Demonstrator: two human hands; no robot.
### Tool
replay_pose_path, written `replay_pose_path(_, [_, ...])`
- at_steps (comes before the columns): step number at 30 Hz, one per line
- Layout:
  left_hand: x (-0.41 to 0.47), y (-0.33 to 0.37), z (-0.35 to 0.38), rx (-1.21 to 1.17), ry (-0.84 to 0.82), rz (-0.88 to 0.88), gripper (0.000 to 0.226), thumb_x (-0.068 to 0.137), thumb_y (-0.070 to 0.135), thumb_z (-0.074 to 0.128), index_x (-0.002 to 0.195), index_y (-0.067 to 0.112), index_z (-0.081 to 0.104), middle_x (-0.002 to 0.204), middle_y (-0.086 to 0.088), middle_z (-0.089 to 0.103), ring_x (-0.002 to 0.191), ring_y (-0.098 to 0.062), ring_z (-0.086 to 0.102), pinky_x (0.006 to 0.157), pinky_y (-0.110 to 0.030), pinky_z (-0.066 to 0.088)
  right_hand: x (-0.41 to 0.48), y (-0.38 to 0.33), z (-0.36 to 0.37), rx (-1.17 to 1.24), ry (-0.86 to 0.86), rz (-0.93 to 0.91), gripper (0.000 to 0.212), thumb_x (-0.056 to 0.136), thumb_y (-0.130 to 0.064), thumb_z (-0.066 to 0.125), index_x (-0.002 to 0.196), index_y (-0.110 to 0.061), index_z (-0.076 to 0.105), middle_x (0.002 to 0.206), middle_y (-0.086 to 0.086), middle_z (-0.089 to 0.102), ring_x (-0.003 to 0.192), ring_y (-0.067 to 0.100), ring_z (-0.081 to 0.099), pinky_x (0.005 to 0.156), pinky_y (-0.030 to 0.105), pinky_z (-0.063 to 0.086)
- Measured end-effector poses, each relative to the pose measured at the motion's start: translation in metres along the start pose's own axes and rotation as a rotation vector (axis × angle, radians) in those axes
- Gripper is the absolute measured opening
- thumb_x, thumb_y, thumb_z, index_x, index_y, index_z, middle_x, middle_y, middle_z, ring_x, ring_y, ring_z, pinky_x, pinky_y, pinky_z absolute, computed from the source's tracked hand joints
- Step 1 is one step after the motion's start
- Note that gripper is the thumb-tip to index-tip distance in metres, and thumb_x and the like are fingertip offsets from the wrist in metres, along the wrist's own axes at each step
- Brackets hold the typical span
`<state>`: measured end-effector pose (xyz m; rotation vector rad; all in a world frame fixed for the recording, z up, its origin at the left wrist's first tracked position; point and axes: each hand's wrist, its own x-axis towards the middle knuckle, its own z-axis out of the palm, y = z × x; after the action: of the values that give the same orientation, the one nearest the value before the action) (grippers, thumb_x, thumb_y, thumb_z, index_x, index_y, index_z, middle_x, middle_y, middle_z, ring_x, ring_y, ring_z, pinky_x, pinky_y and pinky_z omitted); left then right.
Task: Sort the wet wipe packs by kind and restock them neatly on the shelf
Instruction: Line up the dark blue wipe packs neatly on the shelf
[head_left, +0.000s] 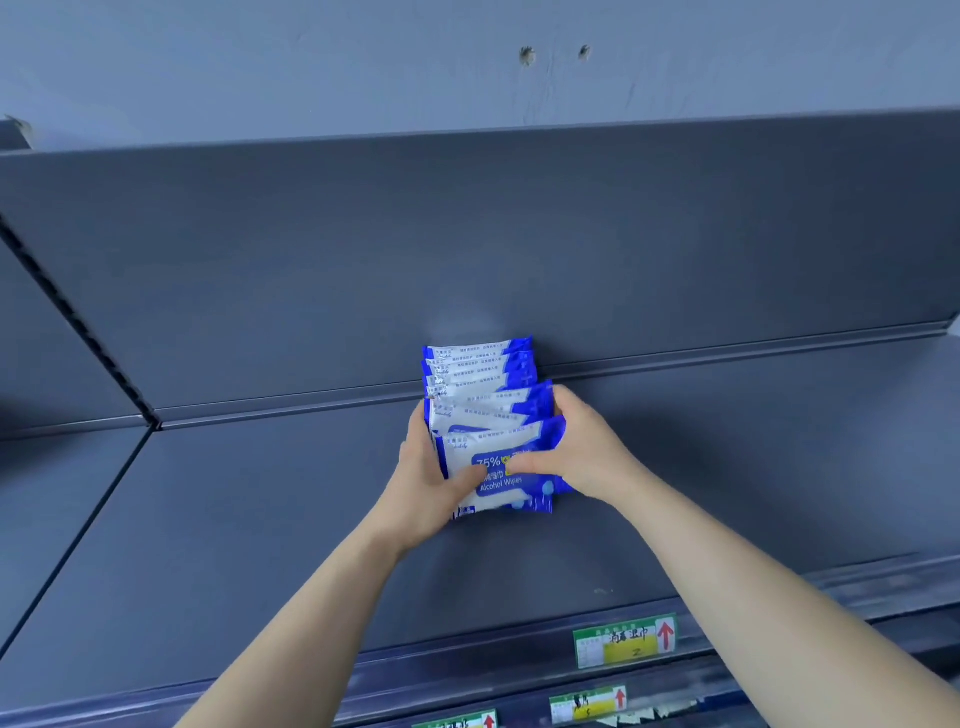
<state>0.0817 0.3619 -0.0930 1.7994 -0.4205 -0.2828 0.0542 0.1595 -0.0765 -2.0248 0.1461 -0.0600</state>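
As thumbs (470, 475) press the front pack (514, 491), both hands (423, 470) (587, 452) clasp the row (478, 371).

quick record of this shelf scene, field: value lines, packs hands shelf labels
packs: row of blue and white plastic alcohol wipe packs, standing on edge, front to back
kind: one kind in view
left hand: left hand grips the row's front left, thumb on the front face
right hand: right hand grips the front right, thumb on the front face
shelf: dark grey metal shelf, row at its rear by the grey back panel
labels: green and yellow price tag with red arrow on the front rail; more tags below
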Motion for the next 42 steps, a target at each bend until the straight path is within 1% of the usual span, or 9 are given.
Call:
replay_pose_path(3, [0.014,-0.001,0.0,0.062,0.06,0.057,0.074,0.079,0.016,0.071,0.126,0.055,0.029,0.13,0.016,0.054,0.123,-0.007,0.052,0.1,-0.034,0.047,0.011,-0.008,-0.005,-0.158,0.064,-0.095,0.079,0.06,-0.032,0.086,0.127,-0.029,0.043,0.122,-0.012,0.046,0.109,0.005,0.052,0.085,0.026,0.046])
replay_pose_path(7, [0.018,-0.017,0.002,0.311,0.122,0.06,0.075,0.072,0.032,0.081,0.131,0.039,0.035,0.125,0.019,0.046,0.122,-0.008,0.04,0.107,-0.037,0.036,0.014,0.007,-0.013,-0.261,-0.052,0.031,0.106,0.056,-0.037,0.088,0.14,-0.031,0.025,0.138,-0.011,0.027,0.126,0.007,0.035,0.099,0.031,0.042])
replay_pose_path(14, [0.013,-0.022,0.006,0.295,0.051,0.088,0.082,0.069,0.059,0.072,0.137,0.04,0.029,0.133,0.021,0.05,0.124,-0.007,0.05,0.102,-0.044,0.045,0.016,0.015,-0.014,-0.045,-0.145,0.025,0.108,0.054,-0.028,0.092,0.14,-0.041,0.029,0.121,-0.025,0.059,0.109,-0.002,0.059,0.091,0.028,0.052])
replay_pose_path(18, [0.01,-0.021,0.001,0.29,0.084,0.072,0.12,0.043,0.054,0.09,0.141,0.04,0.023,0.136,0.02,0.045,0.128,-0.005,0.044,0.104,-0.044,0.044,0.018,0.013,-0.012,-0.062,-0.18,0.054,0.137,0.044,-0.036,0.094,0.147,-0.047,0.003,0.144,-0.023,0.039,0.127,-0.001,0.045,0.101,0.031,0.047])
replay_pose_path(24, [0.013,0.0,-0.008,0.439,0.045,0.054,0.157,0.039,0.043,0.096,0.147,0.04,-0.018,0.154,0.023,-0.018,0.141,0.008,-0.018,0.115,-0.033,0.023,0.021,0.0,-0.014,-0.228,-0.182,-0.088,0.148,0.047,-0.035,0.093,0.147,-0.045,-0.017,0.152,-0.03,-0.008,0.137,-0.006,0.012,0.107,0.028,0.033])
replay_pose_path(27, [0.023,0.014,-0.013,0.468,-0.018,-0.036,0.157,0.04,0.037,0.097,0.147,0.043,-0.018,0.154,0.018,-0.026,0.139,0.005,0.002,0.105,-0.028,0.034,0.028,-0.005,-0.015,-0.289,-0.246,-0.086,0.145,0.046,-0.037,0.093,0.148,-0.043,-0.009,0.151,-0.031,-0.004,0.138,-0.003,0.014,0.104,0.026,0.035])
replay_pose_path(35, [0.019,0.006,-0.015,0.479,-0.014,-0.058,0.133,0.039,0.047,0.095,0.147,0.025,0.02,0.152,0.021,-0.004,0.129,0.004,0.028,0.099,-0.02,0.034,0.032,-0.005,-0.016,-0.375,-0.31,0.03,0.144,0.039,-0.049,0.091,0.151,-0.037,0.002,0.149,-0.03,-0.013,0.14,0.004,0.019,0.104,0.033,0.042])
replay_pose_path(38, [0.015,-0.006,-0.013,0.249,0.029,-0.113,0.147,0.034,0.047,0.095,0.147,0.042,0.002,0.149,0.018,0.029,0.135,-0.001,0.034,0.106,-0.033,0.041,0.027,0.01,-0.012,-0.2,-0.261,0.046,0.151,0.036,-0.047,0.092,0.149,-0.041,-0.008,0.148,-0.024,0.018,0.135,-0.001,0.028,0.108,0.033,0.037])
replay_pose_path(42, [0.016,-0.004,-0.006,0.102,-0.01,-0.083,0.089,0.058,0.016,0.092,0.121,0.041,0.035,0.122,0.012,0.063,0.104,-0.001,0.064,0.077,-0.018,0.054,0.024,0.017,-0.006,-0.047,-0.205,-0.015,0.101,0.046,-0.03,0.093,0.131,-0.043,0.039,0.119,-0.021,0.063,0.106,0.0,0.063,0.093,0.037,0.053])
